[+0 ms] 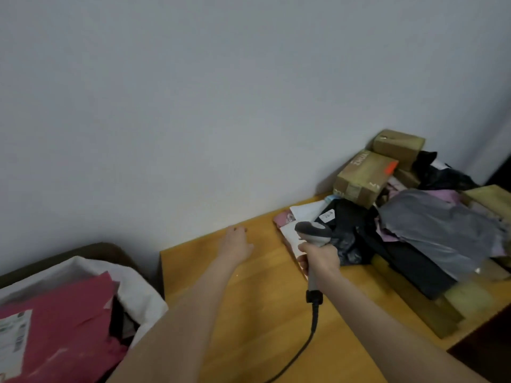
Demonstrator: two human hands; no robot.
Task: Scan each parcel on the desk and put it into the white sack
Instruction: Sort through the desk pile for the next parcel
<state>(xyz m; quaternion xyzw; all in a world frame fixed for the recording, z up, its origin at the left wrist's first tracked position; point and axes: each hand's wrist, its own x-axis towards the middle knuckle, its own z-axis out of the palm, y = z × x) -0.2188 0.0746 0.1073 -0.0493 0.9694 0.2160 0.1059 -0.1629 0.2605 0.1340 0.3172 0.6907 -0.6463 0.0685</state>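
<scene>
Left hand (pixel 236 244): palm down over the back of the counter (pixel 249 313), near the wall edge. Fingers lie straight and loosely together and hold nothing. Whether it touches the wood I cannot tell.
Right hand (pixel 320 258): fingers wrapped round the grip of the scanner (pixel 313 233), above the counter's middle. The scanner's head points toward the counter's right end.
Cable (pixel 313 324): runs from the grip's base across the counter toward its front edge.
Parcels (pixel 414 225): piled on the counter's right end against the wall, with brown boxes (pixel 362 175) on top and black and grey bags and white envelopes below.
Sack (pixel 138 288): open, just off the counter's left end.
Pink parcel (pixel 63 322): lies in the sack, label up.
</scene>
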